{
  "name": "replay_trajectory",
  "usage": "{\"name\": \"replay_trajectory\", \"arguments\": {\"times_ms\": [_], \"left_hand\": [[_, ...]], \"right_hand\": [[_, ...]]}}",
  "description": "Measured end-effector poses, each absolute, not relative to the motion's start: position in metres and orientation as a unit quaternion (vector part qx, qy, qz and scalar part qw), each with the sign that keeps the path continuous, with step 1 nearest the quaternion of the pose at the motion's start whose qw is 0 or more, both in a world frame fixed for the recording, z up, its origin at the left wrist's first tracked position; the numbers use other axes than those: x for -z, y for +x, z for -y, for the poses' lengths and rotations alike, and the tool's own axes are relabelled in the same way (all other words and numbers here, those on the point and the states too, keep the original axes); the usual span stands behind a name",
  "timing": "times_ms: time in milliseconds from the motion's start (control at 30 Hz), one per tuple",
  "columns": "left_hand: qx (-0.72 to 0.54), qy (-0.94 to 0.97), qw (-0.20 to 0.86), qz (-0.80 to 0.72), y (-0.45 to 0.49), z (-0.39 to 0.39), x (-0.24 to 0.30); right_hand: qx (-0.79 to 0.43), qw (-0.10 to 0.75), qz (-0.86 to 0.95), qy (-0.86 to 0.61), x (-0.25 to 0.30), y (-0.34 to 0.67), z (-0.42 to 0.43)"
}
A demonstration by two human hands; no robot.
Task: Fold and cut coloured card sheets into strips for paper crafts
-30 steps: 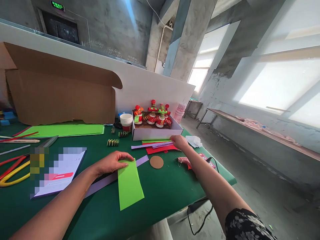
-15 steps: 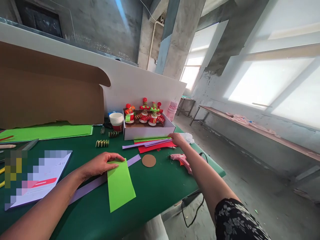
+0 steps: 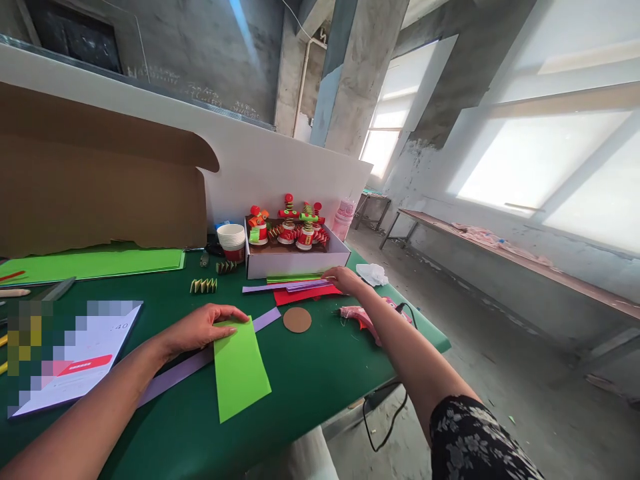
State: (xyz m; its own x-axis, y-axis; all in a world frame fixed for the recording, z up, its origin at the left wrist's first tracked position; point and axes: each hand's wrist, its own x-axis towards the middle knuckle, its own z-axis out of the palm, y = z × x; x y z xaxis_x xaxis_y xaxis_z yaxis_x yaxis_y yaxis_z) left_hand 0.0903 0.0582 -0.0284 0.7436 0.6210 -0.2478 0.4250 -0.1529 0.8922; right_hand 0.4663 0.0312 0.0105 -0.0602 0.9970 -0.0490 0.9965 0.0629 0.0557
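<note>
My left hand (image 3: 200, 329) lies flat, fingers stretched, on the top end of a light green paper strip (image 3: 241, 372) that crosses a long purple strip (image 3: 190, 367) on the green table. My right hand (image 3: 343, 279) reaches to a small stack of purple, green and red paper strips (image 3: 295, 289) in front of a white box (image 3: 295, 260). Its fingers rest on the right end of the stack, curled; whether they grip a strip is unclear. A brown cardboard disc (image 3: 297, 319) lies between the hands.
The white box holds several red and green paper figures (image 3: 290, 227). A pink glue gun (image 3: 357, 315) with a cord lies right of the disc. Paper cups (image 3: 233, 241), folded accordion pieces (image 3: 203, 286), green sheets (image 3: 95, 265), a booklet (image 3: 75, 357) and a large cardboard box (image 3: 100, 187) sit left.
My right hand slid a little left along the strip stack. The view shifted left earlier. My left hand stays on the green strip.
</note>
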Motion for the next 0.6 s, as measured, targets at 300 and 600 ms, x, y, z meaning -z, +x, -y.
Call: {"name": "replay_trajectory", "arguments": {"times_ms": [300, 600], "left_hand": [[-0.084, 0.756, 0.547, -0.350, 0.091, -0.057, 0.025], [-0.093, 0.758, 0.543, -0.349, 0.092, -0.058, 0.030]], "right_hand": [[-0.033, 0.063, -0.745, 0.663, -0.006, 0.429, -0.046], [-0.105, 0.118, -0.749, 0.644, -0.010, 0.410, -0.046]]}}
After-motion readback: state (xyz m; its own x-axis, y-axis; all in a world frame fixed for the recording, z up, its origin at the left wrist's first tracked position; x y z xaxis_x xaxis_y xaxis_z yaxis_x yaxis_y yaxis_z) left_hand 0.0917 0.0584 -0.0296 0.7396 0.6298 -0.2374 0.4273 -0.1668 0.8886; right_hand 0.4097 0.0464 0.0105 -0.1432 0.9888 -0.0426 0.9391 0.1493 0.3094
